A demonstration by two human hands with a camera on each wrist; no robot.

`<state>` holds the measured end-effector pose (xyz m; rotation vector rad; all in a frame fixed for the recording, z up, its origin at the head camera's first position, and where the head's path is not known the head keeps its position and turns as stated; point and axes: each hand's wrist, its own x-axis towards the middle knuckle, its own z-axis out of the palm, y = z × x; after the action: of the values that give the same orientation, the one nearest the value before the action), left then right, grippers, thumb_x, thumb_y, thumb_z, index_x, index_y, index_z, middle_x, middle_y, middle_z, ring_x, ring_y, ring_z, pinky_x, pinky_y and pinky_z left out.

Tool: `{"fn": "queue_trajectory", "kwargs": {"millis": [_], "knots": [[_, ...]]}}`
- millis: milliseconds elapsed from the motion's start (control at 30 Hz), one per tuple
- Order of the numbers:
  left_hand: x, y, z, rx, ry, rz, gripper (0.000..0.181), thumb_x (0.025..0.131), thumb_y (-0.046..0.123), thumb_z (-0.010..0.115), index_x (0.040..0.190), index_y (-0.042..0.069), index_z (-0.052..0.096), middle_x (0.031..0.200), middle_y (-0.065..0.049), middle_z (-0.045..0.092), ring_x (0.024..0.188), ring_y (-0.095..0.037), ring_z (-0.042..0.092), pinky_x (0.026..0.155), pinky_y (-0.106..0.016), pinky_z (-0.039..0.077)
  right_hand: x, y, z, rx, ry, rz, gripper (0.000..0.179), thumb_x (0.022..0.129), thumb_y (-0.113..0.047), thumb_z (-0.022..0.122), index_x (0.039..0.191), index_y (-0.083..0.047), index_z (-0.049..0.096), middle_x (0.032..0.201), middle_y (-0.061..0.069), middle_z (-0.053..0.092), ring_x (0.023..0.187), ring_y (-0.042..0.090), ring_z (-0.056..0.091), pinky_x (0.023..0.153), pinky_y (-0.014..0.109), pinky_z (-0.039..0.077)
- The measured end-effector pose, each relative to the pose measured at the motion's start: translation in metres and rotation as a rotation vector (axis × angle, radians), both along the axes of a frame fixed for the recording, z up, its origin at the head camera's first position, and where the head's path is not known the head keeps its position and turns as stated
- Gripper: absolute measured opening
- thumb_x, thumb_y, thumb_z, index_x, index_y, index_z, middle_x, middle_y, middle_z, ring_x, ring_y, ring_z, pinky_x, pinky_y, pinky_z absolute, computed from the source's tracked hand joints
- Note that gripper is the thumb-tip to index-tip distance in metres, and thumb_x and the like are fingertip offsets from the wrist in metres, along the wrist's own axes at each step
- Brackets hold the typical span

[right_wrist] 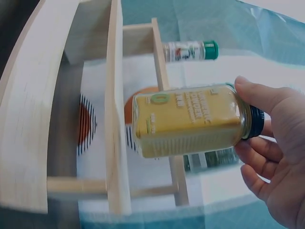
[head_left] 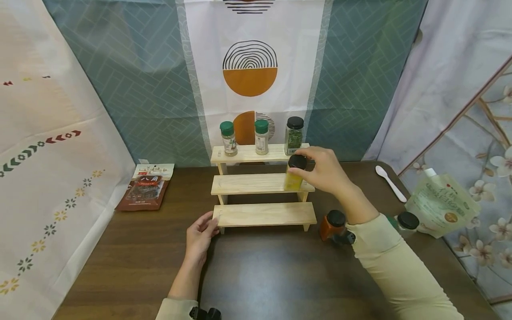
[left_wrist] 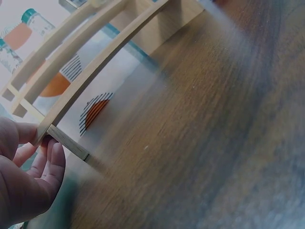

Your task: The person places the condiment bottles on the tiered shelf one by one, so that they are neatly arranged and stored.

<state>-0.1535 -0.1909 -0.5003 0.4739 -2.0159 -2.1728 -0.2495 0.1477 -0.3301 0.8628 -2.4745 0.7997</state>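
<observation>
My right hand (head_left: 322, 171) pinches the black lid of a spice jar of yellow powder (right_wrist: 190, 121) between thumb and fingers. The jar is upright at the right end of the middle step of a three-step wooden rack (head_left: 252, 183); whether its base touches the wood I cannot tell. With thumb and fingers, my left hand (left_wrist: 31, 167) grips the left end of the lowest step. Along the top step stand two green-capped shakers (head_left: 230, 138) (head_left: 262, 138) and a black-lidded jar of green flakes (head_left: 294, 137).
Right of the rack stands a black-lidded jar of orange-red spice (head_left: 331, 226), partly behind my wrist camera. Farther right are another black-lidded jar (head_left: 407, 222), a white spoon (head_left: 391, 183) and a pale green spout pouch (head_left: 443, 202). A brown star anise packet (head_left: 146, 189) lies at the left.
</observation>
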Motion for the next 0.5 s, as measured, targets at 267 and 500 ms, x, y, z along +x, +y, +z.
{"fn": "queue_trajectory", "kwargs": {"millis": [267,500], "knots": [[-0.002,0.000,0.000,0.000,0.004,0.007,0.038,0.098,0.001,0.066,0.134,-0.006,0.060,0.100,-0.009,0.071,0.077,-0.008,0.065,0.071,-0.021,0.058,-0.004,-0.031,-0.001,-0.001,-0.034,0.008,0.054,0.084,-0.032,0.086,0.123,0.001,0.069,0.108,0.014,0.072,0.085,0.027,0.065,0.078,0.044,0.053],[-0.001,0.001,0.000,-0.010,0.007,0.004,0.037,0.098,0.002,0.066,0.134,-0.005,0.061,0.101,-0.010,0.071,0.077,-0.009,0.065,0.071,-0.022,0.058,-0.010,-0.050,-0.006,0.006,-0.044,0.043,0.049,0.084,-0.034,0.085,0.119,-0.003,0.070,0.107,0.011,0.073,0.091,0.027,0.067,0.080,0.043,0.054]]}}
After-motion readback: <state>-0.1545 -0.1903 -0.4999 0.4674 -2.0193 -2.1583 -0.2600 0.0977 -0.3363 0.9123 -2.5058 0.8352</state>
